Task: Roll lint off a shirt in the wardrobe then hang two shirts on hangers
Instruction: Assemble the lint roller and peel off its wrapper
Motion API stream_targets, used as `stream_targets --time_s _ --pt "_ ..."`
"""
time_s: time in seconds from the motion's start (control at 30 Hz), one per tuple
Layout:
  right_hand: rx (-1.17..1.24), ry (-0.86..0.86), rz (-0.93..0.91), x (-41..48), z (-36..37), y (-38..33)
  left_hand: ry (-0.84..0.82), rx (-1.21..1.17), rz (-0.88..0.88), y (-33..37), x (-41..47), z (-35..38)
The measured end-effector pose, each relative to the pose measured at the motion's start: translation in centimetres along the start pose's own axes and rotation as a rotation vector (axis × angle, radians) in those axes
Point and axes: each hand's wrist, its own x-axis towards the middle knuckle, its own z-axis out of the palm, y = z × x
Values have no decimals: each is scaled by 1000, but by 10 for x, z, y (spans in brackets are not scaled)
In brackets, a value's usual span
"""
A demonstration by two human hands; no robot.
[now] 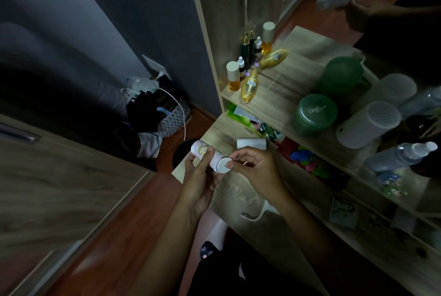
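Low in the centre of the frame the left hand [199, 176] grips the lint roller [210, 156] around its body. The right hand [259, 170], just beside, pinches its flat end with curled fingers. The roller's long axis runs from upper left to lower right, toward the right hand. Behind, a white cover [251, 143] lies on the shelf [214, 132]. Farther left, a patterned basket [174, 120] on the floor holds dark clothes
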Motion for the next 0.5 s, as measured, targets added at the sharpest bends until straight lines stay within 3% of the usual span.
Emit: stream_targets --time_s 0.5 --pt "53 45 -50 2 -3 -4 -29 -65 -66 4 -4 8"
